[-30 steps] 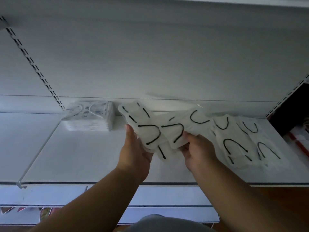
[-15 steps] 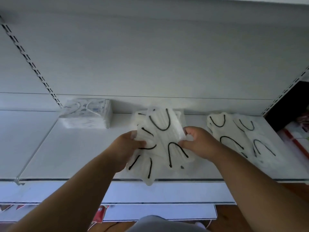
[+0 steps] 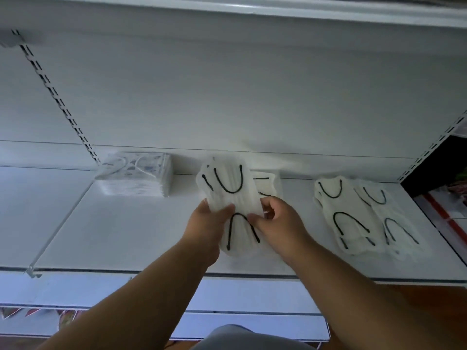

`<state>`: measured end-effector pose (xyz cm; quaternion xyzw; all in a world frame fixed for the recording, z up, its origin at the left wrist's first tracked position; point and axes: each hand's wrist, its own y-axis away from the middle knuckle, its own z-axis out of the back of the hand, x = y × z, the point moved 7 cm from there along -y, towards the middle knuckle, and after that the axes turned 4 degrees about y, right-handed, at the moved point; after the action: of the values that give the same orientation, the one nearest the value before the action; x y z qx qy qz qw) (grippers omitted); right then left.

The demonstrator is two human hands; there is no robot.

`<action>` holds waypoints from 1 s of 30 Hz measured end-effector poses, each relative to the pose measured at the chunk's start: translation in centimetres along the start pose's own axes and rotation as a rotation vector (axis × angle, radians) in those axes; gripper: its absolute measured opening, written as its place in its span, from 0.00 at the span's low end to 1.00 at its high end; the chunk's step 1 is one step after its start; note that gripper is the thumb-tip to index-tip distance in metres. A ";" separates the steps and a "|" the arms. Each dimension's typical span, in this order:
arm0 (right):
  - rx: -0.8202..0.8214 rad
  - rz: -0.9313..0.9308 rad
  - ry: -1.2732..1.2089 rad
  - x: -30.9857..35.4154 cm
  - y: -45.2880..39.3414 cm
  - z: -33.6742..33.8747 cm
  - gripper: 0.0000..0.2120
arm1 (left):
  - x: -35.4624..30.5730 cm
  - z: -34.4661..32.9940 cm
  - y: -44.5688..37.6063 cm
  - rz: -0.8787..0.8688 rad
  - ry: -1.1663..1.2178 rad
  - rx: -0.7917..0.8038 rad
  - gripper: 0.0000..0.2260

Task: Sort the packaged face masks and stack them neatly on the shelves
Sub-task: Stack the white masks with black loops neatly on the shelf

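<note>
- Both hands grip a bundle of packaged white masks with black ear loops (image 3: 231, 198) over the middle of a white shelf (image 3: 121, 231); the left hand (image 3: 206, 228) pinches the bundle's left edge, thumb on top.
- Opposite, the right hand (image 3: 274, 224) curls its fingers around the bundle's right edge, thumb lying across the lower half.
- Held lengthwise, the bundle points away from the person, its far end near the shelf's back panel (image 3: 227, 97) and its near end close to the shelf surface; whether it touches cannot be told.
- Just behind the right hand, part of another white packet (image 3: 269, 184) shows against the back of the shelf.
- To the right, well apart from the hands, a loose pile of the same black-looped masks (image 3: 358, 218) lies spread on the shelf, the packets overlapping at uneven angles.
- At the far left of the same shelf, a squared stack of white-and-blue packaged masks (image 3: 137, 176) sits against the back panel beside a slotted upright (image 3: 58, 97).
- Below the shelf's front edge, a lower white shelf (image 3: 240, 322) is visible.
</note>
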<state>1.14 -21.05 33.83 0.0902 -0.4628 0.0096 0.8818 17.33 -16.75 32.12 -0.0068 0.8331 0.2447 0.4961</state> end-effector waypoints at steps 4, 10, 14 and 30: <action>0.044 -0.313 -0.758 -1.7 1.6 -1.8 0.28 | -1.4 -0.3 -0.4 -0.074 0.258 -0.054 0.13; 0.149 -0.119 -1.099 -0.3 0.0 -0.3 0.17 | -2.0 -2.4 0.6 -0.090 0.277 0.165 0.19; -0.093 0.036 -0.641 -2.0 -2.0 5.1 0.09 | -3.7 1.8 -0.9 -0.186 0.325 0.095 0.15; -0.088 -0.029 -0.258 -5.7 -1.7 2.8 0.11 | -2.7 5.5 -1.0 -0.477 -1.064 -0.098 0.09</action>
<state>-4.24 -22.80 30.53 0.0586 -0.5710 -0.0350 0.8181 23.46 -15.99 31.84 -0.0933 0.4324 0.1342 0.8868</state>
